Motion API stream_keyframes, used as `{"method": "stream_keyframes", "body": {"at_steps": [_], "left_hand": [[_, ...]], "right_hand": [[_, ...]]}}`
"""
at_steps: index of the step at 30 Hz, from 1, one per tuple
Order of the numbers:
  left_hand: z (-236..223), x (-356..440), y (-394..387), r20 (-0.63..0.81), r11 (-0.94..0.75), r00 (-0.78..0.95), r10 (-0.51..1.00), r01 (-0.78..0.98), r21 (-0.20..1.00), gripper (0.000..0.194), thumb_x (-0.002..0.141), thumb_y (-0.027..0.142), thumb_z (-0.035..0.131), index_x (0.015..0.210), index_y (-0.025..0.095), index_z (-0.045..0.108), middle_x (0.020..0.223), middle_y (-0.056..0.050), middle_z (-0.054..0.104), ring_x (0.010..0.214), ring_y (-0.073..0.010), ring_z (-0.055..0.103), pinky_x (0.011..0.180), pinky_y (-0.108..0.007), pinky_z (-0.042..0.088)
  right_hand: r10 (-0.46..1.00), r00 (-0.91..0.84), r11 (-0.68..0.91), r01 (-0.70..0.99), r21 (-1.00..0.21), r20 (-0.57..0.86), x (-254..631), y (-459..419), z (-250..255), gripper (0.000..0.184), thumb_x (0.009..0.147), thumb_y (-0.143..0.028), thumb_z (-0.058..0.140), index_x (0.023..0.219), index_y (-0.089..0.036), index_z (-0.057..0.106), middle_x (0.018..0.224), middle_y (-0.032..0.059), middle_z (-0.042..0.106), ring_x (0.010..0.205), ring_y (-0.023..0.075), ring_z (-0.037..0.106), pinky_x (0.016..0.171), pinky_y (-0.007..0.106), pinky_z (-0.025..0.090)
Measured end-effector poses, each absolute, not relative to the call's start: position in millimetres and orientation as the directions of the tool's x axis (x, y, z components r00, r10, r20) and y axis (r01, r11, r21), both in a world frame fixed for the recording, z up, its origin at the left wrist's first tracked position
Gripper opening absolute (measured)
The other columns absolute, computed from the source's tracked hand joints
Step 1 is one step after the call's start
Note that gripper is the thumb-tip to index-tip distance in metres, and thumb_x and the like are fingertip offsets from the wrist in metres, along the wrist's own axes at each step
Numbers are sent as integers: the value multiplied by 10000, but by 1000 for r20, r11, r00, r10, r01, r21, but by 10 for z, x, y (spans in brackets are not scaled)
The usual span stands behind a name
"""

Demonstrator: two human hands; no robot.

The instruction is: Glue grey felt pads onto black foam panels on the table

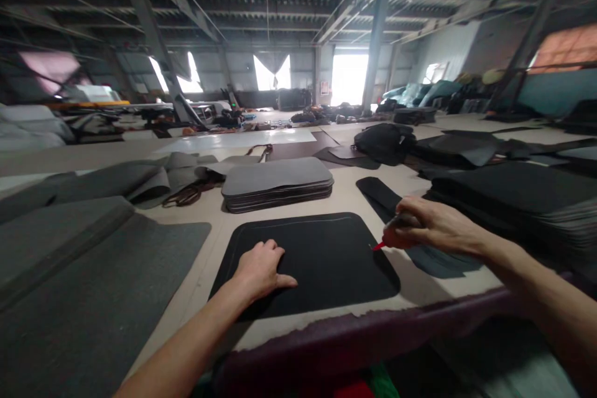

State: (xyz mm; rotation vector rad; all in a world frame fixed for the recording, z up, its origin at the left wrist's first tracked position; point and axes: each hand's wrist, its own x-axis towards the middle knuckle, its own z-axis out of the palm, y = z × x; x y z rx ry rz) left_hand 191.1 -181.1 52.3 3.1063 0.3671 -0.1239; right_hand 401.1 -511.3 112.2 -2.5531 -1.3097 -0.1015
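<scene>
A black rounded-corner panel (326,261) lies flat on the worktable in front of me. My left hand (259,270) rests on its left part, knuckles up and fingers curled down onto it. At the panel's right edge my right hand (426,227) is closed around a red-tipped marker (380,245), whose tip touches the panel edge.
Behind the panel sits a stack of grey panels (277,183). Grey felt sheets (69,249) cover the left side, and black material stacks (517,199) fill the right. A dark bag (385,142) lies further back. The table's worn front edge (354,333) runs just below my arms.
</scene>
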Motion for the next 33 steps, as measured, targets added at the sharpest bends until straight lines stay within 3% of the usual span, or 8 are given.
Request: {"method": "stream_keyframes", "body": {"at_steps": [7, 19, 33], "left_hand": [[530, 1935, -1808, -83, -980, 976, 200, 199, -19, 610, 738, 645, 725, 1167, 213, 683, 1178, -113, 635, 1086, -327, 591, 837, -405, 525], [523, 1914, -1815, -96, -978, 974, 206, 203, -41, 661, 751, 653, 709, 1241, 213, 650, 1196, -107, 632, 1103, -316, 585, 839, -401, 525], [546, 2010, -1746, -132, -973, 964, 230, 227, -43, 726, 689, 707, 700, 1233, 229, 643, 1215, -115, 579, 1100, -320, 590, 841, -390, 511]], "right_hand": [[760, 601, -557, 798, -230, 245, 3889, -5246, 1022, 242, 890, -468, 567, 959, -237, 550, 970, 42, 599, 780, 215, 579, 662, 328, 398], [651, 639, -613, 761, -213, 410, 4364, -4662, 801, 269, 872, -472, 558, 978, -224, 552, 1003, 39, 581, 771, 203, 583, 629, 307, 375], [707, 645, -577, 764, -289, 290, 4035, -5194, 935, 268, 875, -482, 590, 990, -243, 552, 970, 39, 611, 829, 230, 593, 679, 332, 427]]}}
